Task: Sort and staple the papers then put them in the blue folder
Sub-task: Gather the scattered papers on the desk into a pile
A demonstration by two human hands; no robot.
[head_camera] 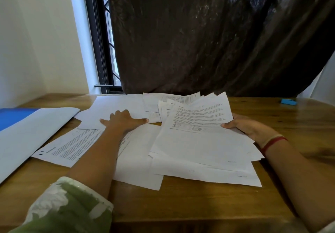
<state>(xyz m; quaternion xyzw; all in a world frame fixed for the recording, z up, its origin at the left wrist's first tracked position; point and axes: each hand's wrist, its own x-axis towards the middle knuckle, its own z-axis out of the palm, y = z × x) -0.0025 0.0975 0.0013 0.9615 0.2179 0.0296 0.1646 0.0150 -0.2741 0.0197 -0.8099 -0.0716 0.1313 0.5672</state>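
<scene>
Head view: wooden table (199,205) shows bare wood along its near edge and right side. Open blue folder (14,117) lies at the left edge. Loose papers (137,160) spread mid-table. Left hand (125,122) presses them, fingers flat; right hand (244,126) grips a fanned stack (199,124). Small blue object (288,101) sits far right.

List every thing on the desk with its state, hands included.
blue folder: lying at the left edge, apparently open.
loose papers: spread over the table, overlapping.
sheaf of papers: fanned, far end raised.
left hand: flat on the loose papers.
right hand: gripping the sheaf's edge.
blue stapler: untouched, far right.
curtain: drawn across most of the window.
</scene>
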